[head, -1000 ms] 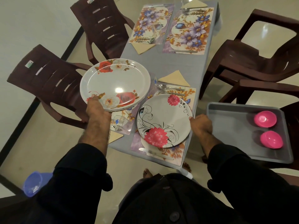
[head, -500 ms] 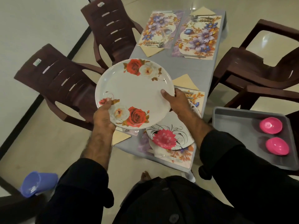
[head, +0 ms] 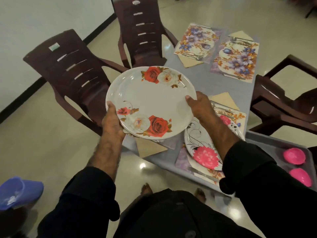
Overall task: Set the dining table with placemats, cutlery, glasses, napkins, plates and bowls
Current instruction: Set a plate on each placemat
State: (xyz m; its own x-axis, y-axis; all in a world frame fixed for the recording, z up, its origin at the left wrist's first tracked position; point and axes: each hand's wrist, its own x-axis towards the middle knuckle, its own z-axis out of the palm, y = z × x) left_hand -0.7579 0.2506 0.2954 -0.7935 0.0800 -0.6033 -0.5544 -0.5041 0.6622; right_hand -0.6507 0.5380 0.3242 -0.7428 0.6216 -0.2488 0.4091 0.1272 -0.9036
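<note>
Head view, and we're standing at the near end of a grey dining table (head: 193, 83) ringed by dark brown plastic chairs (head: 73, 69). At the far end we see two floral placemats (head: 235, 61) with beige napkins (head: 189, 62) and cutlery on them. Close to us, a plate with a pink flower (head: 204, 152) sits on the near right placemat, partly hidden behind our right forearm, with another folded napkin and cutlery just beyond it. A blue plastic container (head: 18, 191) shows at the lower left edge; what's in it we can't tell.

On the right, a grey tray (head: 257, 140) rests beside the table, and in it lie two pink bowls (head: 294, 156), one nearer us than the other.

Now the rose-patterned plates (head: 151, 102): we hold them up over the table's near left corner, roughly level, a second rim peeking out beneath the top one. Our left hand (head: 112, 122) grips the lower left rim, thumb on top. Our right hand (head: 199, 105) pinches the right rim, thumb over the edge, fingers under.
</note>
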